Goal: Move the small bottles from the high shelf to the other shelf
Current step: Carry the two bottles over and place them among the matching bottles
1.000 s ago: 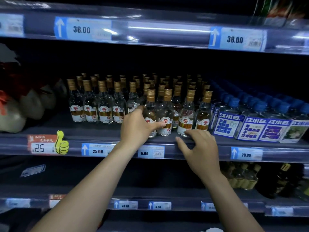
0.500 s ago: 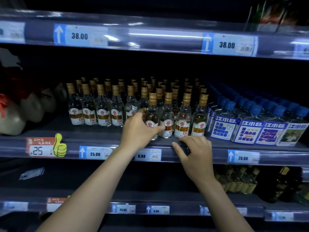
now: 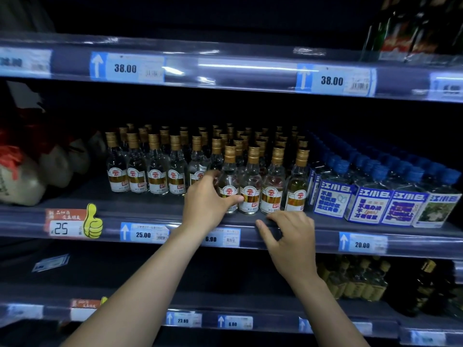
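The middle shelf (image 3: 75, 204) in front of you carries rows of small bottles (image 3: 155, 169) with gold caps, all upright, packed beside blue-capped bottles (image 3: 370, 196) on their right; pale jars (image 3: 22, 181) sit at the far left. Your left hand (image 3: 208, 204) wraps around the leftmost front bottle (image 3: 229, 181), thumb across its label, the bottle standing on the shelf; your right hand (image 3: 293, 239) rests on the shelf's front edge just below the front row, fingers curled, thumb spread, holding nothing.
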`<state>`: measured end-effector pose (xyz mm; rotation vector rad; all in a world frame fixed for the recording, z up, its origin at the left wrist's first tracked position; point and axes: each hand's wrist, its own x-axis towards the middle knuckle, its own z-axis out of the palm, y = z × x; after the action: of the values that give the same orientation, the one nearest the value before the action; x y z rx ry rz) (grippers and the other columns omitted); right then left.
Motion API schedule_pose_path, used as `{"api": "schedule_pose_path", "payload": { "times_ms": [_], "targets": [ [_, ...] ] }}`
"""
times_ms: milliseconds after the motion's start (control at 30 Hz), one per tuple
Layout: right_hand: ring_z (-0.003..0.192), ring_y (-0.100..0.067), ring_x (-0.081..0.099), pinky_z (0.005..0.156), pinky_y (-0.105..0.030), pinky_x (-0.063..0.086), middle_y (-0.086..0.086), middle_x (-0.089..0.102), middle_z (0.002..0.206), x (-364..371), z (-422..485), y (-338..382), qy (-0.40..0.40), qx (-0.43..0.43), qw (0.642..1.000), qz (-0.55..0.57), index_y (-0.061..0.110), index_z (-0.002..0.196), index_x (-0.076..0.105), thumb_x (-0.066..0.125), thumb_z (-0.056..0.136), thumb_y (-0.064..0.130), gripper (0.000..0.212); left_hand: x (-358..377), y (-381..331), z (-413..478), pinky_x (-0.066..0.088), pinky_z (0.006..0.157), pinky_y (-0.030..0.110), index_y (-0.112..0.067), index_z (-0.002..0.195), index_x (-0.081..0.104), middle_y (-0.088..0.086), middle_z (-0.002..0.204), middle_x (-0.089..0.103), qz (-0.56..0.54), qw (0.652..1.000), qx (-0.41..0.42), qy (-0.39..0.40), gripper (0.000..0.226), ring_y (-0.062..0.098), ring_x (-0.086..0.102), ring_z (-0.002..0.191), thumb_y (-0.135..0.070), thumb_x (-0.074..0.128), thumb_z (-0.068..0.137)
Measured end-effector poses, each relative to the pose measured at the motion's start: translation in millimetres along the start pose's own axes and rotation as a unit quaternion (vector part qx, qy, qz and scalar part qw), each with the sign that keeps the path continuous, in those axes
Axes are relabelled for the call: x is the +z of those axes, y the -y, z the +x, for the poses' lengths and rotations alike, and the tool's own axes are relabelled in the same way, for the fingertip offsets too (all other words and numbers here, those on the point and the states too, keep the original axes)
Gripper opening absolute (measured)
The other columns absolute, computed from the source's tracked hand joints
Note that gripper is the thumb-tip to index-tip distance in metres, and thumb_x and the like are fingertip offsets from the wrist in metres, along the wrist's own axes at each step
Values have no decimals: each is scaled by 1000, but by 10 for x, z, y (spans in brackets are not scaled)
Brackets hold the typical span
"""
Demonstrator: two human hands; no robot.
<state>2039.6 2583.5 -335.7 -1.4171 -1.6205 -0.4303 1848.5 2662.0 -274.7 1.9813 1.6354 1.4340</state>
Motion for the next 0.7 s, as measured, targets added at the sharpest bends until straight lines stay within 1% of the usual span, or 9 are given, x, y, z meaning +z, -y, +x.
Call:
{"api": "schedule_pose_path", "payload": {
  "times_ms": [67,233,300,367,433,500,567,633,700],
  "targets": [
    [87,-22,63,80,-39,42,4,73,89,3,-3,-1,-2,-1,1000,-1,16,92,74,80,88,33,19,-20,-13,-15,44,68,23,-24,123,60,-12,94,67,1,1000,1,1,80,12,62,85,-63,88,59],
    [88,-21,63,82,-40,43,4,72,90,2,-4,3,2,0,1000,0,16,93,74,79,89,35,20,-49,-35,-49,36,60,12,-25,123,61,-26,81,53,0,1000,6,4,79,1,56,75,-63,87,60],
    [88,-21,63,82,-40,43,4,72,90,1,-1,3,4,0,1000,0,16,93,74,79,89,35,20,-52,-24,-48,42,66,13,-23,127,60,-22,90,62,3,1000,5,14,83,7,62,86,-64,86,60],
    [87,-22,63,82,-40,43,3,73,90,-9,2,3,3,-1,1000,3,15,92,74,79,89,35,21,-76,-27,-56,53,82,26,-20,136,55,-7,115,70,16,999,0,30,95,17,64,106,-68,84,59],
    [87,-22,63,82,-41,44,3,73,90,-17,5,7,5,0,1000,6,14,93,75,79,89,35,22,-134,-37,-122,53,93,36,-20,141,51,-4,128,66,35,999,0,38,101,19,60,117,-72,80,59],
    [88,-23,64,82,-41,44,2,73,91,-25,7,5,13,1,1000,9,14,94,75,79,89,35,23,-213,-6,-257,50,96,36,-23,141,50,-6,132,61,43,998,13,41,93,17,56,121,-71,77,66],
    [89,-25,64,84,-41,43,0,73,92,-54,11,0,19,-3,1000,15,12,95,75,79,89,35,24,-299,55,-441,49,100,37,-24,139,51,-6,134,58,41,998,33,44,78,14,54,123,-63,75,76],
    [93,-27,65,89,-41,42,-3,73,97,-66,-15,0,13,-26,999,18,9,99,74,79,90,32,25,-372,128,-653,51,96,39,-20,134,57,-6,127,59,48,996,67,38,60,12,56,117,-50,74,85],
    [101,-29,65,96,-41,42,-7,73,105,-73,-103,60,-13,-63,997,33,7,104,74,78,90,27,25,-441,171,-870,52,92,37,-16,125,63,-5,119,61,52,993,108,3,42,13,59,110,-37,72,90]
  ]
}}
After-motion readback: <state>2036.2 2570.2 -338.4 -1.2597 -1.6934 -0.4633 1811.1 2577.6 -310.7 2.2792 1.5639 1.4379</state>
